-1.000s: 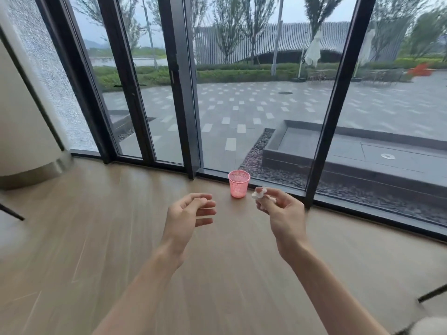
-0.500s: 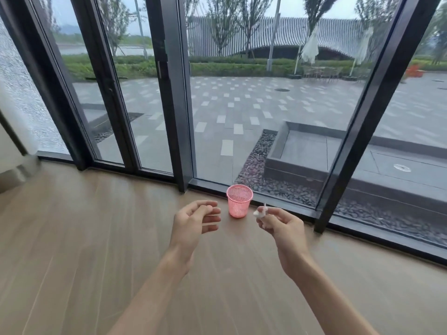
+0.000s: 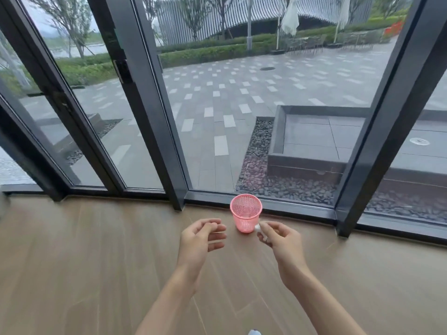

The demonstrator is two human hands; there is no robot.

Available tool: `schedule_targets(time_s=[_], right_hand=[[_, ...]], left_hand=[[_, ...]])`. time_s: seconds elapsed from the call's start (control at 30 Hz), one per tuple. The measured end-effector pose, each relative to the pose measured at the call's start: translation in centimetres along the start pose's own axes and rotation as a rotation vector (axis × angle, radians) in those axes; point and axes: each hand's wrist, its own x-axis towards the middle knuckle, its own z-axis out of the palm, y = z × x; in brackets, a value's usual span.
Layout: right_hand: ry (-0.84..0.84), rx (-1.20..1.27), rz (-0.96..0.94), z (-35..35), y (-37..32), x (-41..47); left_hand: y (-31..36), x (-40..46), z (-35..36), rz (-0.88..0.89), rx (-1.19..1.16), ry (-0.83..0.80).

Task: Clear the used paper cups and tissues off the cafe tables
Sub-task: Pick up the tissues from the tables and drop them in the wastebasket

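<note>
Right hand [image 3: 281,239] was pinching a small crumpled white tissue [image 3: 258,228] at its fingertips, only a little wad poking out, right by the lower side of the pink mesh bin [image 3: 246,215] on the wood floor [image 3: 96,262]. Left hand [image 3: 199,238] hung empty, fingers loosely curled.
</note>
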Motion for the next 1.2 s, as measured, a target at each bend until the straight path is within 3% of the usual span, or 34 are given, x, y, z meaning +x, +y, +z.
schedule_targets(time_s=[0.23, 0.43, 0.93, 1.2], right_hand=[[0.069, 0.065, 0.108, 5.9, 1.7, 17.6], [0.082, -0.069, 0.133, 9.4, 1.3, 29.2], [0.381, -0.22, 0.501, 16.4, 12.3, 55.3], [0.414, -0.318, 0.666, 17.8, 19.1, 65.8]], left_hand=[[2.0, 19.2, 1.2, -0.093, 0.089, 0.061], [3.0, 32.8, 3.6, -0.135, 0.118, 0.024], [-7.9, 68.5, 6.6, -0.534, 0.271, -0.242], [-13.6, 80.0, 7.2, -0.648, 0.392, -0.26]])
